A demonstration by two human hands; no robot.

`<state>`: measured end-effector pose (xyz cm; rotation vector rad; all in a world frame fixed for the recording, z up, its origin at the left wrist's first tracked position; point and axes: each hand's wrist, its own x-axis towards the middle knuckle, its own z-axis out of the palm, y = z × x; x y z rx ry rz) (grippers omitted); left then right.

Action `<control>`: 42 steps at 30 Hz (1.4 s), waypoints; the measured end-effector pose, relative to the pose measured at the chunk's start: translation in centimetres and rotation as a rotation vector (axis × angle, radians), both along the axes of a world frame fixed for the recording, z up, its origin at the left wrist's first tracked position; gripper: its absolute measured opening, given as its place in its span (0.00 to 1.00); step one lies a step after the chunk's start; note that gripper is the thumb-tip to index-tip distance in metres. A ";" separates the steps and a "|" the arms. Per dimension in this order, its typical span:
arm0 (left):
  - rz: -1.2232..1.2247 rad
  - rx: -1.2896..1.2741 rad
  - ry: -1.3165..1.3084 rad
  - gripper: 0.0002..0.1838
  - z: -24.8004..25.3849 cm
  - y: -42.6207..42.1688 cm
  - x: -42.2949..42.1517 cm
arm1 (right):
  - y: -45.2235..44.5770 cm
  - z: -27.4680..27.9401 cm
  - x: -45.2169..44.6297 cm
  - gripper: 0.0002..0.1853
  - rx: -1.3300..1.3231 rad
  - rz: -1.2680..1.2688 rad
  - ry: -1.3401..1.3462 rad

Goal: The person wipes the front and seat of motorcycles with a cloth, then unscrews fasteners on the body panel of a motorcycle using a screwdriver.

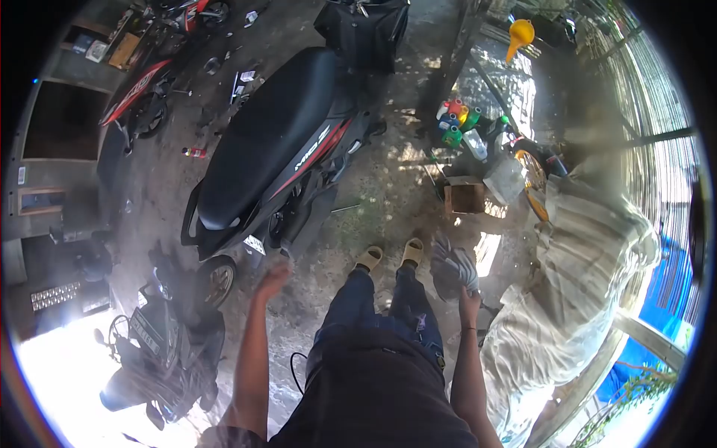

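Note:
My right hand (470, 302) grips a grey striped cloth (452, 270), which hangs bunched beyond my fingers over the floor. My left hand (273, 281) is in the air behind the rear of a black scooter (272, 127); its fingers are a little blurred but look loosely apart, and nothing shows in them. The scooter has a long black seat and a red stripe on its side panel. I cannot tell whether my left hand touches anything.
Another dark scooter (160, 343) stands at the lower left, and a red motorcycle (138, 93) at the upper left. Several bottles (452, 136), a cardboard box (464, 196) and a yellow funnel (520, 33) are on the right. A pale sheet (567, 291) covers something bulky.

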<state>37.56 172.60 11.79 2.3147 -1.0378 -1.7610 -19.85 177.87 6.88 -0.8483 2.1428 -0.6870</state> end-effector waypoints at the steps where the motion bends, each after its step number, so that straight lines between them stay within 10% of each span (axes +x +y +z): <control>1: -0.056 -0.080 0.089 0.29 -2.7 1.9 -0.8 | -1.3 0.4 -0.6 0.19 0.015 0.017 -0.022; 8: -0.160 -0.013 0.034 0.30 1.7 8.3 -13.0 | -9.9 2.6 -2.0 0.17 -0.209 0.111 -0.182; 12: -0.157 -0.143 -0.064 0.35 2.8 11.9 -13.6 | -16.0 6.2 1.1 0.17 0.086 0.300 -0.435; 17: 0.312 -0.150 -0.035 0.33 -0.5 14.5 -13.9 | -22.5 20.6 11.9 0.21 0.318 0.766 -0.365; 20: 0.853 0.066 0.308 0.38 1.7 10.7 -15.0 | -23.4 26.8 17.3 0.19 0.284 0.919 -0.810; 22: 0.942 -0.272 0.489 0.43 2.0 9.5 -16.7 | -23.9 31.4 20.2 0.18 0.270 1.123 -0.802; 31: 1.374 -0.544 0.976 0.31 2.6 -3.3 -11.7 | -25.9 36.3 24.3 0.33 0.201 0.730 -1.079; 38: 1.497 -1.104 0.438 0.25 2.5 -1.2 -1.5 | -27.1 33.9 30.3 0.22 0.027 0.647 -0.906; 42: 1.856 -1.147 -0.212 0.10 14.7 -2.0 5.2 | -27.1 30.9 30.9 0.27 -0.101 0.895 -0.529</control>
